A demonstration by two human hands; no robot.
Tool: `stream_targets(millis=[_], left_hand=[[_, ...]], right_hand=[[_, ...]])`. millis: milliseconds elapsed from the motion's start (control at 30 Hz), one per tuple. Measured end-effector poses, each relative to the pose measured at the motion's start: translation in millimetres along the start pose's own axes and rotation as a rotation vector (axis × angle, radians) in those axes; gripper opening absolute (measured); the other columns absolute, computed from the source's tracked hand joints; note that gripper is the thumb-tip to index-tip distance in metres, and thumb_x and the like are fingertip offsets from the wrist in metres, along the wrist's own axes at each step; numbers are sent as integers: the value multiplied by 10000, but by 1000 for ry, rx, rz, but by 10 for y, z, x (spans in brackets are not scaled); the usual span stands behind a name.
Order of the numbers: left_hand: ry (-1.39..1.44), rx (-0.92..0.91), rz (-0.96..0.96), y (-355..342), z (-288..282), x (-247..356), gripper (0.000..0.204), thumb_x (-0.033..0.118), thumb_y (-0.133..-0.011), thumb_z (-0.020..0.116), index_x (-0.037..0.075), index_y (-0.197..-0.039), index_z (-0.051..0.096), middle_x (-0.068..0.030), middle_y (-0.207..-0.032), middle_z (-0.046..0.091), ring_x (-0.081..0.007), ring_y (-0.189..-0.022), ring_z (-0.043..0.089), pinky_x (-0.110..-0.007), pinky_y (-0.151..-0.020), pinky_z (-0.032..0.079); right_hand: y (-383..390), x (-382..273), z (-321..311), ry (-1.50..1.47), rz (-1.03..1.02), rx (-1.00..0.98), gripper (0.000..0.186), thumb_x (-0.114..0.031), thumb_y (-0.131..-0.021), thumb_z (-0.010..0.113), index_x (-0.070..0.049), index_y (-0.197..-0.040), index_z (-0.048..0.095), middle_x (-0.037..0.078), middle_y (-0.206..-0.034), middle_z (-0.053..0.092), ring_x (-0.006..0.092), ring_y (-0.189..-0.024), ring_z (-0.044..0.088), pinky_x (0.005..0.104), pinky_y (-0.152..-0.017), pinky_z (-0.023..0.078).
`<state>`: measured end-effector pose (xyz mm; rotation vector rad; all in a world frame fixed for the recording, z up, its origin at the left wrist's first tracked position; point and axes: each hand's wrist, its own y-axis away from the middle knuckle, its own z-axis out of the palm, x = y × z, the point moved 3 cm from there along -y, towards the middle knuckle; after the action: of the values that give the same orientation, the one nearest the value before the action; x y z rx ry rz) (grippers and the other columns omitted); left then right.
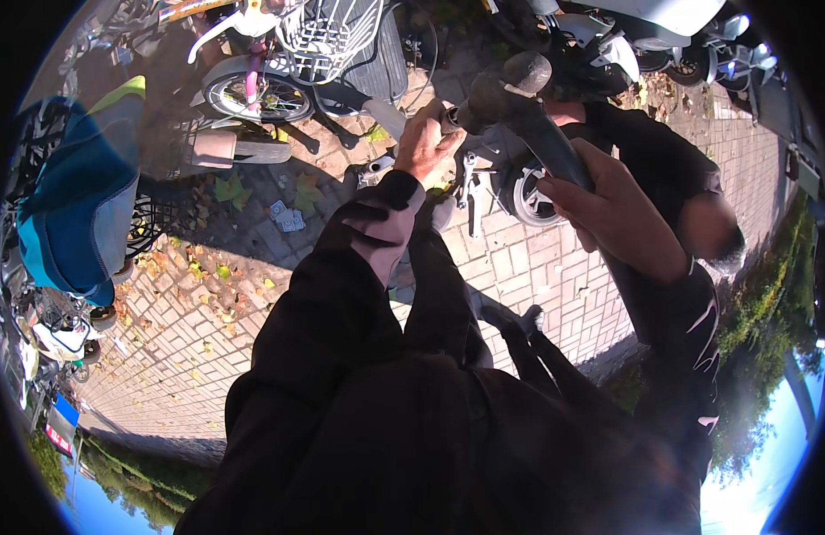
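My right hand (613, 209) is wrapped round the dark handle of a hammer (542, 134), which is raised close in front of me. Its worn, rounded head is at the upper middle of the view. Just left of the head, my left hand (426, 150) is closed on a metal piece with a round end (451, 119). Most of that piece is hidden by my fingers, and I cannot tell whether the hammer head touches it. Below my left hand, wrenches (471, 192) lie on the brick paving beside a small spoked wheel (530, 194).
A person in dark clothes (653, 152) bends close on my right. A bicycle with a white basket (328, 40) stands ahead. A scooter with a blue cover (78, 209) is at left. Paper pieces (288, 217) and fallen leaves lie on the paving (189, 357). More scooters line the far right.
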<state>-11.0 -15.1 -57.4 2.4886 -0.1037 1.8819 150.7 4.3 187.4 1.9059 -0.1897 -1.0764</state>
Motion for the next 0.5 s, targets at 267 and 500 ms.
stream_targets(millis=[267,500], left_hand=[[67,-28,-77,43,45,-56,225,182,-878,715,28,-1006,613,-197,-925,666,-418,-879,661,-455,-742,517],[53,-27,-33,21,50,-123,255,198,-871,736,41,-1002,584,-192,-899,668,-425,-855,653,-460,-735,515]], right_hand=[[116,-19,-164,-108,-31,132,236,-223,-1001,637,-54,-1158,588,-32,-619,470,21,-453,406,240,-614,582],[-56,-135,29,50,-20,317,259,-273,-997,641,-55,-1130,598,-25,-633,470,31,-473,426,215,-431,386]])
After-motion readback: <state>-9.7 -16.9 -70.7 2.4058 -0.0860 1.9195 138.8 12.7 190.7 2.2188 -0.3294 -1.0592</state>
